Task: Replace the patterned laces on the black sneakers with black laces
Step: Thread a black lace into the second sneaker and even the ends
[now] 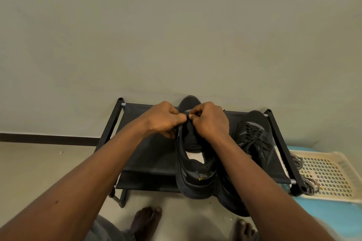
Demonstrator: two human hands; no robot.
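In the head view, you are working on the sneaker [195, 158] standing in the middle of the shoe rack [148, 154], its heel overhanging the rack's front edge and its toe reaching the back edge by the wall. Your left hand [162, 119] and right hand [210, 120] are both pinched together over its upper eyelets, fingertips nearly touching; each seems to be nipping something small and dark, probably a black lace end, though it is too small to be sure. The tongue below your hands is showing no lace, so this shoe looks barely begun.

The second sneaker [254, 139] is sitting toward the rack's right edge and is already carrying black laces, so half the job looks finished. The patterned laces [302, 170] are lying off the shoes, draped over the near edge of a cream basket [329, 174] just beside the rack's right end. Threading the middle shoe is what remains.
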